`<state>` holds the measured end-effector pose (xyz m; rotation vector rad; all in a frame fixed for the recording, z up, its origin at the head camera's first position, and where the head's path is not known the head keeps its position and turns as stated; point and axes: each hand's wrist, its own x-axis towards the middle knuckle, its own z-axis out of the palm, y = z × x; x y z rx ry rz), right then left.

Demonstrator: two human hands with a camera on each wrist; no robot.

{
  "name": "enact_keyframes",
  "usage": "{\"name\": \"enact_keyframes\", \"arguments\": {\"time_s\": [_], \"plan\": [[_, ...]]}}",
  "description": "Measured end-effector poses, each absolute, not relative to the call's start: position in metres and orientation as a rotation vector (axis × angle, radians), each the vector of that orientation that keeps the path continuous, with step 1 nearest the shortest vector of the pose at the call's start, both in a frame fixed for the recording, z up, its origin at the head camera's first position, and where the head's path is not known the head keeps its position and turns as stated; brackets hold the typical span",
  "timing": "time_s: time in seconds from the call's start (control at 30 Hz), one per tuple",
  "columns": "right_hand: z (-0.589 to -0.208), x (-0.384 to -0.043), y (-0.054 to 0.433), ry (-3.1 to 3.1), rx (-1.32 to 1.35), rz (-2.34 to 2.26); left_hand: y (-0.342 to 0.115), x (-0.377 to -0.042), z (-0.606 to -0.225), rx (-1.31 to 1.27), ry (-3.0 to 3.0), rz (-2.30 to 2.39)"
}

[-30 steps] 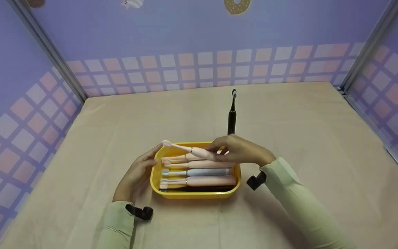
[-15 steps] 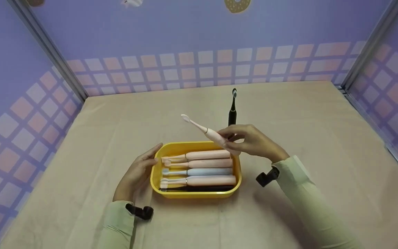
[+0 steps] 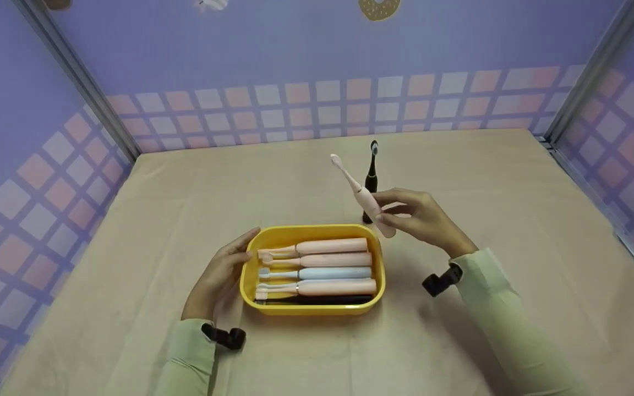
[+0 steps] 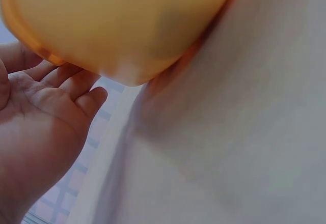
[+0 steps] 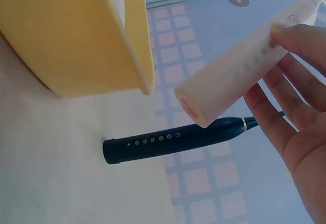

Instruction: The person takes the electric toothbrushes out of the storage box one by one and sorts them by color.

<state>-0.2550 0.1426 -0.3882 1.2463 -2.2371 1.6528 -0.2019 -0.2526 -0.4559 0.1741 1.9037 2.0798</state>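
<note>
My right hand pinches a pale pink electric toothbrush by its handle, thumb on the button side. It is tilted, head up and to the left, above the bin's back right corner. In the right wrist view the base of this pink toothbrush points toward the bin. A black electric toothbrush stands upright behind the yellow plastic bin. My left hand rests against the bin's left end, fingers extended along its outside and thumb at the rim. The left wrist view shows its palm uncovered.
Inside the bin lie several electric toothbrushes side by side: pink ones, a light blue one and a black one. A cream cloth covers the table. Tiled-pattern walls enclose its back and sides.
My right hand has lifted the pink toothbrush out of the bin, moving up and right and tipping it more upright. My left hand and the bin have stayed put.
</note>
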Motion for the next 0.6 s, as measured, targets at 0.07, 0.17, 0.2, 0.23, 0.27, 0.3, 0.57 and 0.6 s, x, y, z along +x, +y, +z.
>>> {"name": "enact_keyframes", "arguments": {"time_s": [0.07,0.17,0.2,0.23,0.27,0.3,0.57,0.6], "plan": [[-0.39,-0.256,0.146,-2.213,1.206,1.678,-0.253,-0.202,-0.456,0.159,1.893,2.085],[-0.393,-0.258,0.152,-2.209,1.112,1.686,-0.253,-0.202,-0.456,0.149,1.879,2.089],[-0.394,-0.258,0.154,-2.212,1.079,1.689,-0.254,-0.202,-0.456,0.149,1.877,2.087],[-0.395,-0.259,0.156,-2.217,1.046,1.69,-0.254,-0.202,-0.456,0.151,1.876,2.086],[-0.396,-0.26,0.157,-2.22,1.013,1.691,-0.254,-0.201,-0.456,0.152,1.874,2.088],[-0.397,-0.26,0.159,-2.223,0.978,1.693,-0.254,-0.201,-0.456,0.153,1.873,2.087],[-0.404,-0.266,0.17,-2.229,0.775,1.681,-0.253,-0.2,-0.455,0.134,1.878,2.089],[-0.405,-0.267,0.171,-2.233,0.754,1.673,-0.253,-0.2,-0.456,0.133,1.879,2.091]]}}
